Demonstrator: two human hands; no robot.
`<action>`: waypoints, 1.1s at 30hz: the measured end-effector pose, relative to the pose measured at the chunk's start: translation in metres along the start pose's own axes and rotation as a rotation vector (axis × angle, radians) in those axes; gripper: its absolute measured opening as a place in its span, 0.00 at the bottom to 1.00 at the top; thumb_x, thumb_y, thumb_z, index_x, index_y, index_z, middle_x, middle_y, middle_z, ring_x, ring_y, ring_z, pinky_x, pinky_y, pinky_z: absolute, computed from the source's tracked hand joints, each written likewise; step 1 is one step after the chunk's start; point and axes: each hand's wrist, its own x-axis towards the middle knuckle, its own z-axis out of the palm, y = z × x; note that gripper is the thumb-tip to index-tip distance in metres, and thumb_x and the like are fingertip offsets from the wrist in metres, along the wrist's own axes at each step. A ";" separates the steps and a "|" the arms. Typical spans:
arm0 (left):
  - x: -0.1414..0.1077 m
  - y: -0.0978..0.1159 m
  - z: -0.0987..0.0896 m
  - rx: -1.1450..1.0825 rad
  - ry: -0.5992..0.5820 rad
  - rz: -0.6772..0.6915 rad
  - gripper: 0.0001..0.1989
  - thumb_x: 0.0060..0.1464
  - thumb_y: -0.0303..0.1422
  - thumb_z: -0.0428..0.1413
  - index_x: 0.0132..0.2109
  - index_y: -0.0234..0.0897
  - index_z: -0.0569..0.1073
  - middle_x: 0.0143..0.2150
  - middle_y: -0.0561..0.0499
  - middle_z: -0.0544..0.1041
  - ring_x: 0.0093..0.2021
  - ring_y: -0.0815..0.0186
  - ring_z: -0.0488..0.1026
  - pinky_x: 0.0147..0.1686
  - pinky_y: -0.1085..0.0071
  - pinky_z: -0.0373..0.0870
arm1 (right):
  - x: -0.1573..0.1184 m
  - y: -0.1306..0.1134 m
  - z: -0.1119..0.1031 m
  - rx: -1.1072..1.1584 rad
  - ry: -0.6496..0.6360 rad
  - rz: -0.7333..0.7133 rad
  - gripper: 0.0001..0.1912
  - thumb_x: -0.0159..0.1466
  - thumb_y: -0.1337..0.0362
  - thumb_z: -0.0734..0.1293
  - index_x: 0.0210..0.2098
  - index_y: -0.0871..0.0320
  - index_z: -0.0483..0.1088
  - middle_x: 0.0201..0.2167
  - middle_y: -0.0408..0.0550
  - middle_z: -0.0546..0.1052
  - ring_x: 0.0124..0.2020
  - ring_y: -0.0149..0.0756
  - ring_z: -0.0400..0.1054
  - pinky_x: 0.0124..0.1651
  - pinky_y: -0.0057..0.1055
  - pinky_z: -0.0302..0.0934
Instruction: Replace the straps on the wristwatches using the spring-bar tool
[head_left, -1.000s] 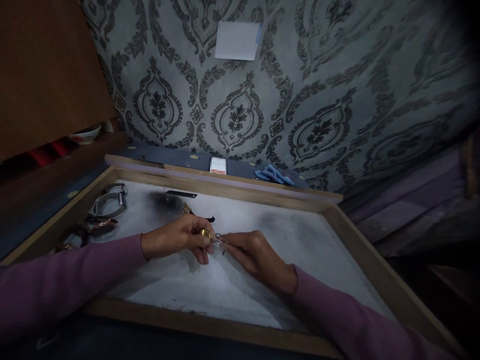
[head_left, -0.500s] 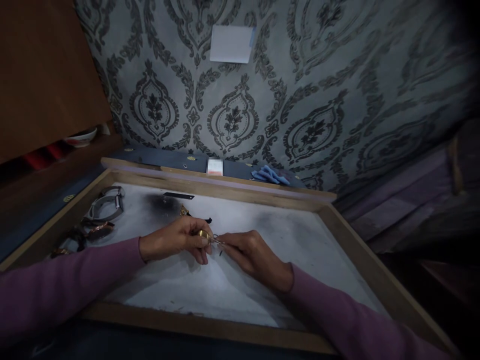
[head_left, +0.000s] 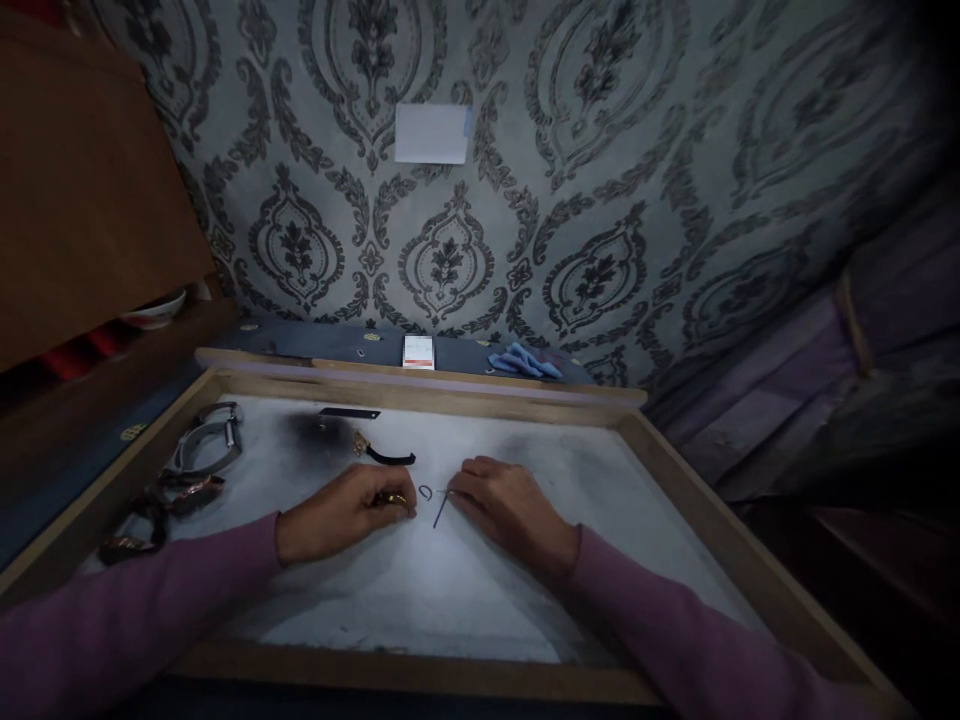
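Observation:
My left hand point(head_left: 349, 508) is closed around a gold watch case point(head_left: 391, 498), mostly hidden by the curled fingers. To its right, my right hand point(head_left: 510, 505) rests low over the white surface, its fingers pinched on slim metal tweezers whose tips just show. Beside those tips lies a thin dark strip point(head_left: 439, 512). Between the hands sits a small dark ring point(head_left: 425, 492), touched by neither. A black watch strap point(head_left: 391, 458) with a gold-coloured piece point(head_left: 361, 442) at one end lies behind my left hand.
Several watches point(head_left: 206, 445) line the left side of the wooden-rimmed tray point(head_left: 420, 385). A flat black strip point(head_left: 349, 413) lies near the back. Beyond the rim are a phone-like device point(head_left: 418, 352) and a blue cloth point(head_left: 525, 361); patterned wallpaper rises behind.
My hands have moved apart and lower, the tweezers drawn away from the watch case. The small ring and thin dark strip between them now show clearly. The view has tilted upward.

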 end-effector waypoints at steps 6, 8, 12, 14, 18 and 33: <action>-0.006 0.004 0.007 0.160 0.104 0.080 0.03 0.55 0.27 0.54 0.37 0.37 0.73 0.35 0.52 0.70 0.35 0.66 0.67 0.36 0.72 0.61 | -0.002 0.003 0.004 0.032 0.023 0.009 0.10 0.67 0.70 0.61 0.31 0.59 0.72 0.29 0.50 0.75 0.33 0.37 0.68 0.33 0.29 0.58; -0.006 0.006 0.010 0.133 0.117 0.088 0.03 0.55 0.27 0.54 0.36 0.37 0.73 0.35 0.52 0.70 0.35 0.66 0.67 0.36 0.72 0.61 | -0.002 0.001 0.002 0.107 0.067 0.008 0.11 0.68 0.68 0.60 0.32 0.60 0.73 0.30 0.51 0.75 0.34 0.39 0.68 0.36 0.32 0.60; -0.004 0.015 0.016 -0.007 0.193 0.118 0.01 0.56 0.28 0.55 0.35 0.37 0.71 0.35 0.52 0.71 0.36 0.65 0.67 0.37 0.72 0.62 | 0.000 -0.013 -0.004 0.687 0.120 -0.008 0.15 0.70 0.58 0.58 0.41 0.60 0.72 0.35 0.52 0.76 0.36 0.37 0.68 0.40 0.34 0.64; -0.003 0.021 0.018 -0.113 0.239 0.136 0.01 0.55 0.29 0.56 0.37 0.37 0.71 0.33 0.53 0.71 0.36 0.66 0.67 0.37 0.72 0.62 | 0.003 -0.022 -0.005 1.142 0.016 0.023 0.18 0.70 0.53 0.58 0.45 0.59 0.70 0.40 0.52 0.74 0.38 0.35 0.69 0.38 0.32 0.67; 0.001 0.033 0.017 -0.243 0.299 0.130 0.06 0.53 0.31 0.57 0.39 0.37 0.69 0.31 0.55 0.69 0.33 0.67 0.66 0.35 0.72 0.62 | 0.010 -0.030 0.000 1.822 -0.108 0.184 0.23 0.63 0.49 0.67 0.50 0.57 0.67 0.42 0.50 0.73 0.36 0.33 0.72 0.32 0.27 0.68; 0.007 0.025 -0.006 0.169 0.320 0.284 0.10 0.58 0.29 0.57 0.46 0.39 0.67 0.43 0.52 0.72 0.44 0.64 0.68 0.44 0.69 0.64 | 0.019 -0.019 0.000 2.228 -0.145 0.443 0.15 0.50 0.69 0.79 0.34 0.62 0.73 0.26 0.41 0.73 0.21 0.18 0.63 0.20 0.12 0.54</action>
